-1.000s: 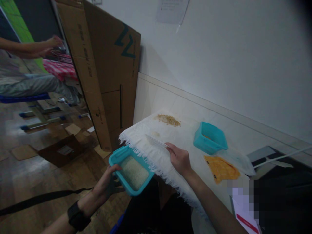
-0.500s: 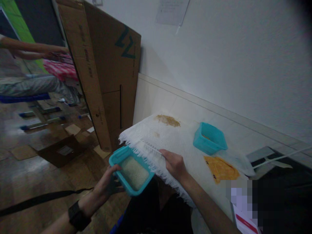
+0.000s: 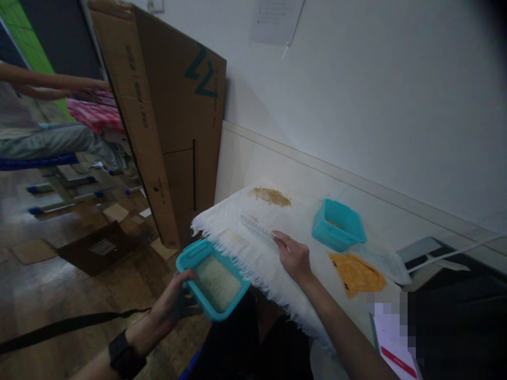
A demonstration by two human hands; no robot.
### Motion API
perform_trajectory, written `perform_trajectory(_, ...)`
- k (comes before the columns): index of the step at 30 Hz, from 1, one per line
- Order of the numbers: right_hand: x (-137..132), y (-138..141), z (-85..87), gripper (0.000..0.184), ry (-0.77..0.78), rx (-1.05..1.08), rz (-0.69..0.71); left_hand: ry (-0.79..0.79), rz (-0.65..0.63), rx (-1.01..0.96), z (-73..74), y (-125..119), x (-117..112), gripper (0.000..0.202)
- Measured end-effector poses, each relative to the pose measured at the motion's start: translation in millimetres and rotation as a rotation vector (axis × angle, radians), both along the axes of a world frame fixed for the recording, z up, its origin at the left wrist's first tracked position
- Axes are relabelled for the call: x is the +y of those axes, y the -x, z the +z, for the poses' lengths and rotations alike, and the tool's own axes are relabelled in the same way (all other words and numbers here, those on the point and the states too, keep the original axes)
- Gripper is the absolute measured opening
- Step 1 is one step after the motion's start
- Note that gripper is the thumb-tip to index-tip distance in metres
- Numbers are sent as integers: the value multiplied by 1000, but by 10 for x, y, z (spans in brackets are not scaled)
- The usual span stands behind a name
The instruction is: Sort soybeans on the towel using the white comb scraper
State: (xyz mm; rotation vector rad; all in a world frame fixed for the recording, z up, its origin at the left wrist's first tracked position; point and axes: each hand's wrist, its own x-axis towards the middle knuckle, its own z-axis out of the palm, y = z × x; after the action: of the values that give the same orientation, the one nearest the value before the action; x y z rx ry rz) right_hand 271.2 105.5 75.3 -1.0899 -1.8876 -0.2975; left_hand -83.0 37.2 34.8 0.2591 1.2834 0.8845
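My left hand (image 3: 178, 298) grips the near left side of a turquoise plastic box (image 3: 232, 309), thumb over the rim. White grains like rice (image 3: 217, 283) lie in it, and it is held tilted against the fringed edge of a white cloth (image 3: 233, 208). My right hand (image 3: 294, 257) is closed on the end of a pale, narrow strip (image 3: 257, 227) with marks along it; whether it is a ruler or a comb I cannot tell. The strip is over the cloth. Beyond it lies a patch of tan grains (image 3: 273, 197).
A second turquoise box (image 3: 338, 227) with some tan grains stands to the right, beside a clear lid (image 3: 390, 266) and an orange cloth (image 3: 358, 274). A tall cardboard box (image 3: 178, 116) rises at the left. Behind it a person's arms (image 3: 51, 82) reach over red checked fabric (image 3: 97, 113).
My right hand has moved the strip away from the box and the cloth's edge, farther onto the cloth. My left hand and its box have stayed nearly in place.
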Motion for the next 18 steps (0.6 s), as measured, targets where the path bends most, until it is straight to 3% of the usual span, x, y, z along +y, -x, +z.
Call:
perform_trajectory(7, -319, 244, -213, 47, 61, -36, 105, -8, -23, 23, -36, 4, 11, 38)
perform_trajectory(11, -501, 276, -141, 39, 82, 41, 68, -4, -18, 25, -60, 5, 7, 40)
perform_trajectory(14, -463, 70, 30, 27, 208, 273, -132, -6, -6, 21, -71, -4, 0, 36)
perform_trajectory(16, -382, -138, 128, 40, 347, 494, -271, -8, 1, 14, -67, -14, -7, 33)
perform_trajectory(18, -303, -325, 167, 65, 500, 751, -284, -11, 9, 10, -57, -26, -12, 33)
